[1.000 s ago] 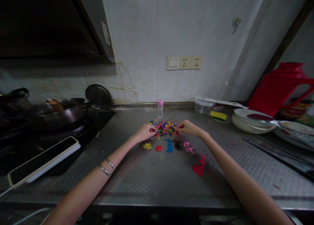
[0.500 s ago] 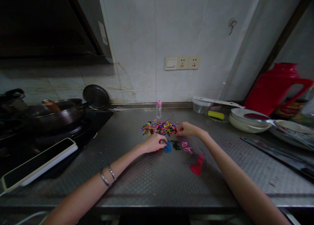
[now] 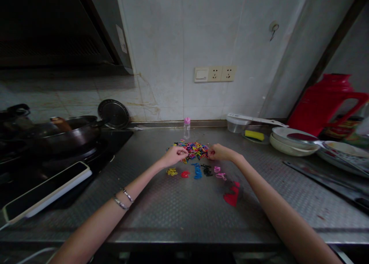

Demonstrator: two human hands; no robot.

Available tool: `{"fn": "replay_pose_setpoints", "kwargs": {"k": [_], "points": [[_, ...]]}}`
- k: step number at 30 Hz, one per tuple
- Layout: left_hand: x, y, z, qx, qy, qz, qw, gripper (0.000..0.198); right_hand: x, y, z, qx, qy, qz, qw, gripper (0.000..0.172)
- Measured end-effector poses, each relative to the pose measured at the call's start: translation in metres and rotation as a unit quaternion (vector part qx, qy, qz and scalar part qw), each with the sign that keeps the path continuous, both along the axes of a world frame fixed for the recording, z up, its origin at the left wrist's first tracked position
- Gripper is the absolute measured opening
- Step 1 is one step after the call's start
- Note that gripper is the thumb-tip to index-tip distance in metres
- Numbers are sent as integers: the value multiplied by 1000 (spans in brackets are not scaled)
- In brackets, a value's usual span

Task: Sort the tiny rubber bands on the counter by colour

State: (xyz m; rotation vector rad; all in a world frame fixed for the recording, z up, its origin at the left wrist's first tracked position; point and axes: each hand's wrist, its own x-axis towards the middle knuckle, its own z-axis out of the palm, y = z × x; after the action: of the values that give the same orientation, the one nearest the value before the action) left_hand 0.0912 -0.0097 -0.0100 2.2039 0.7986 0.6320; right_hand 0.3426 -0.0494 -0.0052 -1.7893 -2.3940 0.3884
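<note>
A heap of small multicoloured rubber bands [image 3: 196, 148] lies mid-counter. My left hand [image 3: 174, 156] is over the heap's left front, thumb and forefinger pinched together; whatever they hold is too small to make out. At the heap's right edge, my right hand [image 3: 219, 152] has its fingers closed and their tips partly hidden. In front lie sorted little groups: yellow bands [image 3: 172, 171], red bands [image 3: 185, 174], blue bands [image 3: 197, 171], black bands [image 3: 206, 170] and pink bands [image 3: 220, 176]. Nearer me is a torn-looking red piece [image 3: 232, 195].
Behind the heap stands a small clear bottle [image 3: 187, 129] with a pink cap. To the left are a phone-like white device [image 3: 47, 195] and a pan [image 3: 66, 135] on the stove. Bowls [image 3: 292, 145], a yellow sponge [image 3: 254, 135], a cleaver-like blade [image 3: 323, 183] and a red jug [image 3: 319, 102] occupy the right.
My left hand has moved from the blue bands up and left to the heap, uncovering the yellow and red groups. My right hand has stayed at the heap's right edge.
</note>
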Motion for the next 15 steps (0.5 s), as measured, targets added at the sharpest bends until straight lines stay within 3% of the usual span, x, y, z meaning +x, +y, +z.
{"fn": "replay_pose_setpoints", "kwargs": {"k": [8, 15], "points": [[-6, 14, -7, -14, -18, 17, 1000, 30, 2, 3, -3, 19, 19, -10, 1000, 21], [-9, 16, -6, -28, -13, 29, 999, 34, 1, -1, 5, 56, 49, -31, 997, 22]]}}
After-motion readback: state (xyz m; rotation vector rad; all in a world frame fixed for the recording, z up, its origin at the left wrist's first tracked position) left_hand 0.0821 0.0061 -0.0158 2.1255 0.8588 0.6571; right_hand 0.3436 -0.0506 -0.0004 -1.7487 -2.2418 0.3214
